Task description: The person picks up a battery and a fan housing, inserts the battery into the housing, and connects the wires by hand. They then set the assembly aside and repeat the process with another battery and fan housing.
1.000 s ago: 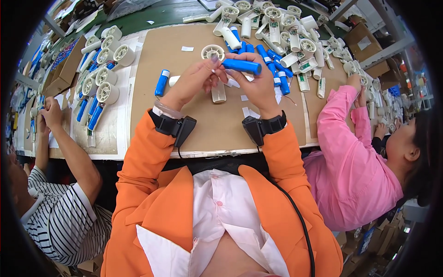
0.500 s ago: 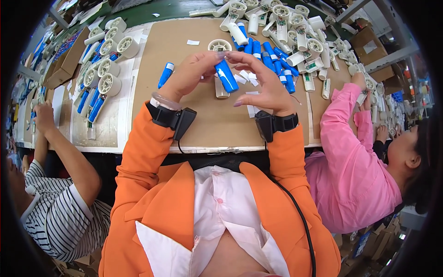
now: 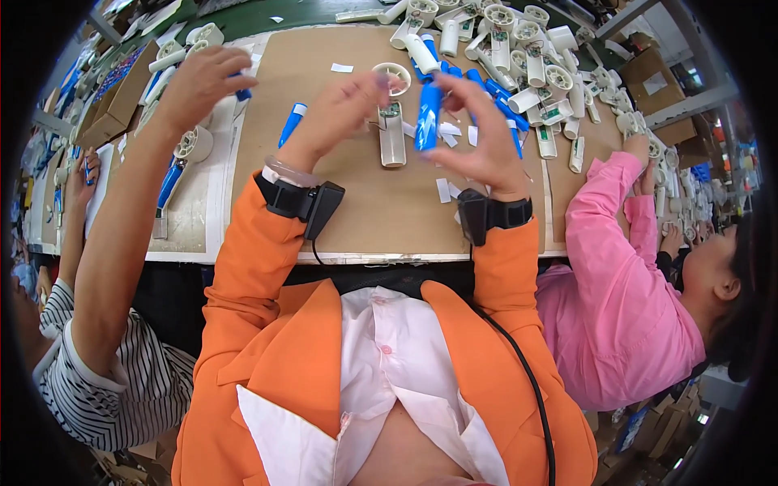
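In my right hand (image 3: 486, 134) is a blue cylindrical battery (image 3: 428, 117), held upright at its upper end between the fingers. The thumb lies out to the side, near its lower end. My left hand (image 3: 336, 117) hovers left of a white plastic housing (image 3: 393, 146); its fingertips are smeared by motion near the round head, so its grip is unclear. The housing lies on the brown board with its open, trough-shaped handle toward me, and a small circuit board shows at the neck. Another blue battery (image 3: 292, 125) lies left of my left hand.
A pile of white housings (image 3: 531, 65) and blue batteries covers the far right. White paper slips (image 3: 443, 190) are scattered on the brown board (image 3: 348, 219). At left, a co-worker's hand (image 3: 203, 85) reaches in holding something blue. A pink-sleeved co-worker (image 3: 604, 194) works at right.
My hands have moved apart, and the battery has gone right with my right hand, uncovering the housing. The left co-worker's arm has swung in over the housings there.
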`<state>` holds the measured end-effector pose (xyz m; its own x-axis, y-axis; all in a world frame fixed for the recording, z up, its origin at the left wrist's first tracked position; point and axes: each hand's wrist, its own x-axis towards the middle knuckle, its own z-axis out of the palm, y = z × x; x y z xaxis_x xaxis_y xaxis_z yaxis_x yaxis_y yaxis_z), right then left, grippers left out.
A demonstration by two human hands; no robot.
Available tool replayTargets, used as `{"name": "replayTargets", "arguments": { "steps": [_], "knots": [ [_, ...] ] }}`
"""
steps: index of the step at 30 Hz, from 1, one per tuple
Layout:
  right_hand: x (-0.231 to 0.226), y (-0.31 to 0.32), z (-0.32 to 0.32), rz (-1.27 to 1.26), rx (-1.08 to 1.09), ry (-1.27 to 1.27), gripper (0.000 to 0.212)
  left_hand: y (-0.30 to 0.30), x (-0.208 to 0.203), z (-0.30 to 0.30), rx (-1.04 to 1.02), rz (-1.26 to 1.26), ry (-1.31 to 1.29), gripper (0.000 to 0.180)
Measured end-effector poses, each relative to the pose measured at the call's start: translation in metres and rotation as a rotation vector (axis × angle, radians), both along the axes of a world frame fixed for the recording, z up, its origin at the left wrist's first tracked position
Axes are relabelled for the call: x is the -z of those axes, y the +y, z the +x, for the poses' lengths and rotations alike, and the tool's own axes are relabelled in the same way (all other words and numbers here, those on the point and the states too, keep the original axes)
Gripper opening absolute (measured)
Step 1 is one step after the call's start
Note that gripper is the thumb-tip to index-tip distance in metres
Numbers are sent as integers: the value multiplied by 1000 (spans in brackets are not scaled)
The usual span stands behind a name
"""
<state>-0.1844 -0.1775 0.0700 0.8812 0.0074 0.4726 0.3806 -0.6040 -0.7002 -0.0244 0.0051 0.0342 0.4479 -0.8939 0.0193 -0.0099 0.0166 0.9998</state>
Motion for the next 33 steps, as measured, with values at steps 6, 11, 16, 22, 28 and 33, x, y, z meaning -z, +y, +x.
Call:
{"name": "replayTargets", "arguments": {
  "steps": [6, 11, 16, 22, 28, 33],
  "knots": [
    [12, -30, -6, 282, 18, 95, 75, -2, -3, 5, -322, -123, -694, 75],
    [16, -25, -3, 190, -129, 214, 73, -16, 3, 16, -128, 177, -1264, 102],
    [17, -15, -2, 204, -142, 361, 69, -22, 8, 23, 39, 206, -1055, 103],
    [30, -3, 8, 417, -184, 456, 67, -17, 2, 11, -38, 217, -970, 103],
    [40, -6, 13, 472, -200, 485, 68, -18, 5, 7, -76, 290, -883, 102],
    [40, -9, 14, 429, -203, 506, 68, -9, 13, 27, -4, 154, -881, 104]
  ]
}}
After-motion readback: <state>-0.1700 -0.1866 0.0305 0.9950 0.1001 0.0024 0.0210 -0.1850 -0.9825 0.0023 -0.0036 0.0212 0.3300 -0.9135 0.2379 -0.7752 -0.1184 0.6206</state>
